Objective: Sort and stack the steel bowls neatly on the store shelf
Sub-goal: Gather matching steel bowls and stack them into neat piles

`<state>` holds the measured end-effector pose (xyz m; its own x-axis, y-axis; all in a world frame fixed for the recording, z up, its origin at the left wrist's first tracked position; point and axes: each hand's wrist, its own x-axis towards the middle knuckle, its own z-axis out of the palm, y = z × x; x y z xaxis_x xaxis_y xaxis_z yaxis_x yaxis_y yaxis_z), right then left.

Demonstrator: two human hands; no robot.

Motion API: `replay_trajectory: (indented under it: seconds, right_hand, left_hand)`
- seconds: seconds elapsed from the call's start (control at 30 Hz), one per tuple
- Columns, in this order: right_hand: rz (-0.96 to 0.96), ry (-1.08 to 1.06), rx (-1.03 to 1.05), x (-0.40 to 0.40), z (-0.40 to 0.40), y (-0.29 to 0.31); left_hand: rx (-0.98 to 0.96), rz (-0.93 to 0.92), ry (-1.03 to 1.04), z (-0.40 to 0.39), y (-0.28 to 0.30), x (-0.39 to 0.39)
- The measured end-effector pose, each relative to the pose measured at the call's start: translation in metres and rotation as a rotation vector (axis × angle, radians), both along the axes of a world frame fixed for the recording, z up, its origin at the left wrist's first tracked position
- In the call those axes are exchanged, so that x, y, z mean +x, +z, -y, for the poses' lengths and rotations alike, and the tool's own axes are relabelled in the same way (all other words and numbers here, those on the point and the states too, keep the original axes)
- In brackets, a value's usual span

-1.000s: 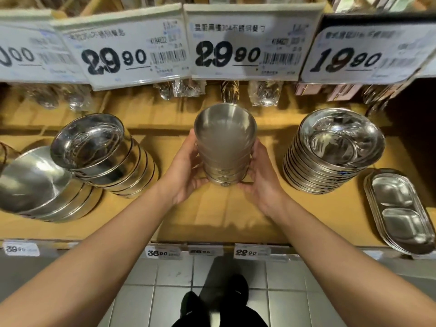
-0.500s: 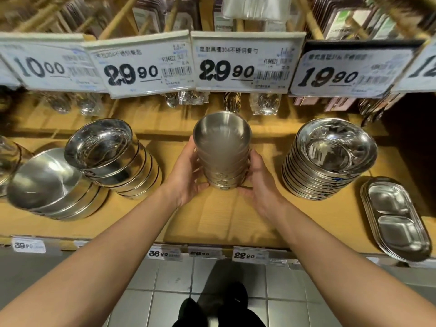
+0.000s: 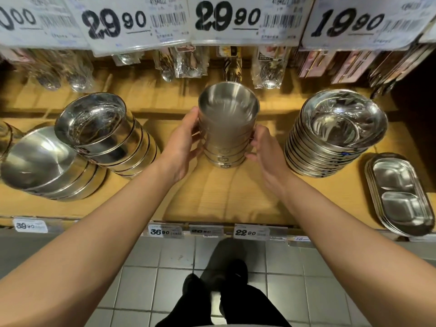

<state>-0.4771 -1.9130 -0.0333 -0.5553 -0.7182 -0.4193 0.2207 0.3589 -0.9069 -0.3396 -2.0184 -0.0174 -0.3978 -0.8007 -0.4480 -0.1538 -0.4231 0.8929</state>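
The tall stack of small shiny steel bowls has been kept in the middle of the yellow wooden shelf over the last second, and it looks a little nearer the back now. The left hand is still pressed around the stack's left side. The right hand has been loosened: its fingers are only touching the lower rims, and the palm is held a bit away. So the stack seems to be set down, and letting go may come next. The stack stands upright between the two hands. A leaning pile of bigger steel bowls is seen to the left, and a pile of flat round steel dishes to the right.
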Motion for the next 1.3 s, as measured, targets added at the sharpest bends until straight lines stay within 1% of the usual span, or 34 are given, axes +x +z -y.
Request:
replay_trajectory:
  seconds: [0.2, 0.47, 0.7, 0.8, 0.87, 1.13, 1.3]
  right_hand:
    - [-0.042, -0.003, -0.02, 0.005, 0.003, 0.009]
    - [-0.033, 0.019, -0.026, 0.002, 0.004, 0.008]
    - [-0.052, 0.07, -0.001, -0.003, 0.004, 0.016]
    - [-0.132, 0.074, -0.002, -0.01, 0.006, 0.016]
    - [-0.159, 0.07, -0.011, -0.011, 0.006, 0.017]
    - [-0.092, 0.149, -0.045, -0.005, 0.004, 0.03]
    - [-0.062, 0.119, -0.082, -0.008, 0.005, 0.021]
  left_hand:
    - [-0.009, -0.017, -0.011, -0.002, 0.002, 0.002]
    - [0.003, -0.094, -0.001, -0.009, -0.005, 0.004]
    - [0.013, -0.061, -0.016, -0.002, -0.002, 0.008]
    - [-0.014, -0.021, 0.025, 0.003, 0.004, 0.01]
    - [-0.018, -0.03, 0.038, 0.004, 0.008, 0.009]
    - [-0.031, -0.038, -0.013, -0.001, 0.019, 0.003]
    - [-0.035, -0.042, -0.02, 0.001, 0.017, 0.006]
